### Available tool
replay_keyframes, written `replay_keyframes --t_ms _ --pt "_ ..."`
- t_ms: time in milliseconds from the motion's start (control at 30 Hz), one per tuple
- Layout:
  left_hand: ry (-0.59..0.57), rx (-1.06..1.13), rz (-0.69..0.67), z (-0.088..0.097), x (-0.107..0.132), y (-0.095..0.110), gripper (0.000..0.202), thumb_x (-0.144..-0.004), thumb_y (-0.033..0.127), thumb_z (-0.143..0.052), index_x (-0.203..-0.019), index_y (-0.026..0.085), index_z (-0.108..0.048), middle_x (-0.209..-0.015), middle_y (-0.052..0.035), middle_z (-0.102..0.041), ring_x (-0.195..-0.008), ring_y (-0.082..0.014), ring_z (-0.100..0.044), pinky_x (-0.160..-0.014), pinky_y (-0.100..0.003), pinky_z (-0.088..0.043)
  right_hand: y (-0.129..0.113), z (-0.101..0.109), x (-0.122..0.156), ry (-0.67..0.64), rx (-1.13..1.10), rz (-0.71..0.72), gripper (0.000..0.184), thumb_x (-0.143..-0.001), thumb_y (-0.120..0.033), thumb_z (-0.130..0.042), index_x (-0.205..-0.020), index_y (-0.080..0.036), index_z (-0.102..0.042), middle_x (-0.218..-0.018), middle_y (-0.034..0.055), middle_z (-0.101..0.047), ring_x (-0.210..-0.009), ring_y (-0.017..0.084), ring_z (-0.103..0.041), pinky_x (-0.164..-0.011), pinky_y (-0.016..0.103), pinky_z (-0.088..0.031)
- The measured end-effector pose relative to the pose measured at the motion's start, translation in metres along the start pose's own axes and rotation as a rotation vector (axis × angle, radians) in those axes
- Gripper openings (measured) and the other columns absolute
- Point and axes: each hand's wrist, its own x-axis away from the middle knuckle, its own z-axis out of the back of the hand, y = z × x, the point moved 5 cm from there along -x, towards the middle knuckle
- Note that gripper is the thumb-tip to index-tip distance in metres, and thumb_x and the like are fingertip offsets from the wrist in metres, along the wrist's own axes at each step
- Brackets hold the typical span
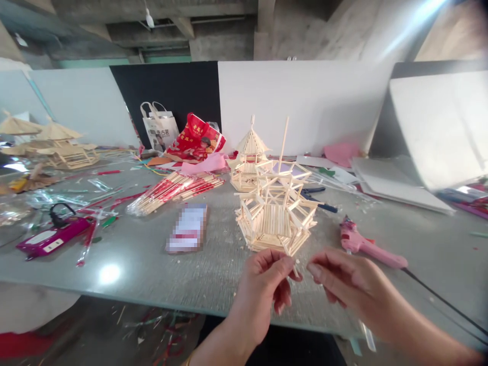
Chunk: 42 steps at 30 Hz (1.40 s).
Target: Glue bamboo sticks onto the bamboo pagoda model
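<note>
My left hand (pixel 267 284) pinches a short wooden stick (pixel 295 272) between thumb and fingers, just in front of a wooden-stick pavilion model (pixel 275 219). Beside it, my right hand (pixel 339 279) has thumb and forefinger pressed together; whatever lies between them is too small to make out. The model has an open upper frame with one long stick (pixel 283 145) standing up from it. Behind stands a second pavilion model (pixel 251 147) with a pointed roof. A pink glue gun (pixel 368 246) rests on the table to the right of the models, its cord running off right.
On the grey table (pixel 148 274) lie a phone (pixel 186 227), packs of wooden sticks (pixel 173 192), a purple power strip (pixel 55 236) and dark-handled pliers (pixel 324 206). Red and white bags (pixel 196 137) stand at the back. White boards (pixel 400 183) lie on the right; more models (pixel 64 142) stand far left.
</note>
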Motion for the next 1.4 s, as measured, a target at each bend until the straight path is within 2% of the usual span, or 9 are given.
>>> replay_keyframes --t_ms 100,233,333,500,667,800,1000,1400 --pt "-0.040 0.009 0.001 -0.007 0.001 0.003 0.019 -0.077 0.031 -0.065 -0.071 0.014 -0.057 -0.060 0.0033 -0.057 -0.034 -0.0009 -0.038 -0.030 -0.014 -0.024 -0.011 0.009 -0.004 0.020 -0.030 0.013 0.029 -0.087 -0.046 -0.049 -0.085 -0.019 -0.058 -0.064 -0.0020 -0.049 -0.050 0.007 -0.044 -0.043 0.018 -0.033" --pt "-0.079 -0.027 -0.024 -0.017 0.005 0.006 0.018 -0.074 0.030 -0.068 -0.071 0.015 -0.059 -0.050 0.0061 -0.050 -0.032 -0.0015 -0.035 -0.029 -0.014 -0.023 -0.021 0.010 -0.010 -0.066 -0.137 -0.015 0.033 -0.086 -0.045 -0.051 -0.071 -0.016 -0.058 -0.047 -0.0051 -0.040 -0.039 0.003 -0.031 -0.038 0.018 -0.022" --pt "-0.085 0.002 -0.010 -0.019 0.005 0.003 0.020 -0.076 0.032 -0.067 -0.069 0.014 -0.059 -0.050 0.0054 -0.051 -0.032 -0.0013 -0.034 -0.029 -0.014 -0.022 -0.020 0.010 -0.012 -0.075 -0.212 -0.069 0.032 -0.082 -0.046 -0.055 -0.073 -0.016 -0.058 -0.045 -0.0058 -0.039 -0.038 0.003 -0.027 -0.036 0.018 -0.016" --pt "-0.074 0.101 0.050 -0.017 0.004 -0.004 0.024 -0.077 0.033 -0.066 -0.065 0.013 -0.058 -0.043 0.0061 -0.046 -0.031 -0.0013 -0.032 -0.030 -0.014 -0.021 -0.021 0.007 -0.016 -0.058 -0.260 -0.129 0.031 -0.078 -0.046 -0.059 -0.072 -0.015 -0.059 -0.045 -0.0054 -0.040 -0.037 0.003 -0.028 -0.036 0.017 -0.016" --pt "-0.069 0.191 0.093 -0.017 0.006 -0.007 0.022 -0.074 0.031 -0.069 -0.069 0.013 -0.059 -0.063 -0.0002 -0.061 -0.035 -0.0011 -0.040 -0.031 -0.015 -0.022 -0.018 0.003 -0.019 0.021 -0.316 -0.194 0.035 -0.077 -0.049 -0.058 -0.073 -0.015 -0.059 -0.045 -0.0038 -0.044 -0.037 0.003 -0.027 -0.036 0.018 -0.016" --pt "-0.057 0.197 0.096 -0.014 0.003 -0.009 0.023 -0.073 0.030 -0.070 -0.066 0.012 -0.058 -0.058 0.0013 -0.057 -0.034 -0.0007 -0.037 -0.031 -0.015 -0.023 -0.015 -0.004 -0.016 0.016 -0.368 -0.185 0.037 -0.080 -0.051 -0.055 -0.075 -0.015 -0.058 -0.053 -0.0011 -0.050 -0.038 0.003 -0.029 -0.036 0.018 -0.019" --pt "-0.045 0.172 0.074 -0.009 -0.006 -0.012 0.028 -0.073 0.034 -0.070 -0.063 0.012 -0.057 -0.056 0.0010 -0.057 -0.033 -0.0009 -0.037 -0.030 -0.015 -0.022 -0.011 -0.010 -0.015 -0.035 -0.493 -0.204 0.035 -0.079 -0.049 -0.059 -0.083 -0.014 -0.059 -0.054 -0.0046 -0.042 -0.042 0.003 -0.029 -0.039 0.017 -0.019" --pt "-0.032 0.211 0.045 -0.011 -0.016 -0.011 0.025 -0.076 0.032 -0.066 -0.064 0.012 -0.056 -0.055 0.0016 -0.054 -0.034 -0.0014 -0.036 -0.030 -0.014 -0.023 -0.006 -0.014 -0.022 -0.039 -0.709 -0.251 0.033 -0.077 -0.042 -0.066 -0.068 -0.014 -0.051 -0.054 -0.0058 -0.037 -0.044 0.002 -0.026 -0.042 0.020 -0.013"
